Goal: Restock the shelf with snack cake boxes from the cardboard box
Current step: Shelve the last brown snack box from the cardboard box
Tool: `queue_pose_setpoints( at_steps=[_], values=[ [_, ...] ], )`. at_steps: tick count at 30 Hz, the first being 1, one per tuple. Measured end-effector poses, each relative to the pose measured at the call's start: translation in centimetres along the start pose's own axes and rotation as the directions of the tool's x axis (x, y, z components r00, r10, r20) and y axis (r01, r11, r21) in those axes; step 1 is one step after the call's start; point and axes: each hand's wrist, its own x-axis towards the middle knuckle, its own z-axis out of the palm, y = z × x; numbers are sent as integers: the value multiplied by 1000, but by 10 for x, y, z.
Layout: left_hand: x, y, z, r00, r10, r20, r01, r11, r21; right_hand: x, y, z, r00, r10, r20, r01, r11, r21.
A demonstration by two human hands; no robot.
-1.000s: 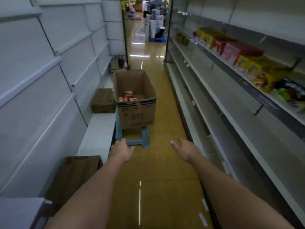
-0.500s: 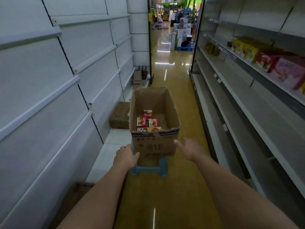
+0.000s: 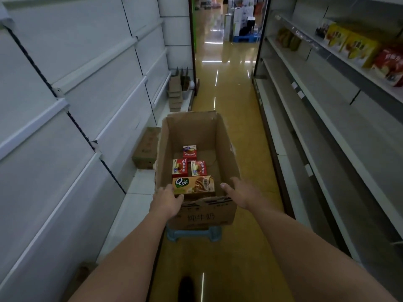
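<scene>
An open cardboard box point(image 3: 226, 149) stands on a blue stool point(image 3: 194, 235) in the aisle. Inside lie a wide brown-and-green snack cake box point(image 3: 193, 184) at the near end and three small red boxes point(image 3: 188, 165) behind it. My left hand point(image 3: 166, 201) reaches over the box's near left corner, its fingers relaxed beside the wide snack box; whether it touches is unclear. My right hand point(image 3: 242, 194) hovers open at the near right rim, holding nothing.
White shelving runs down the left. The right shelves point(image 3: 327, 118) hold yellow and red boxes point(image 3: 359, 49) on an upper tier. A closed carton point(image 3: 146, 149) and stacked cardboard point(image 3: 175, 94) sit on the left base ledge. Pallet goods stand at the aisle's far end.
I have walked closer to the cardboard box. Both hands have moved forward from short of the box to its near rim.
</scene>
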Motion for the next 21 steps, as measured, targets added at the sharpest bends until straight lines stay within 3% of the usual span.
queue_pose_setpoints(
  at_steps=[13,21],
  values=[
    [182,-4,17,975,-24,222,25,1000,-2,167,-23,7,984,149,94,-149,989,-4],
    [251,-15,65,929,-126,349,129,991,13,246,-14,48,940,208,271,-188,977,-96]
  ],
)
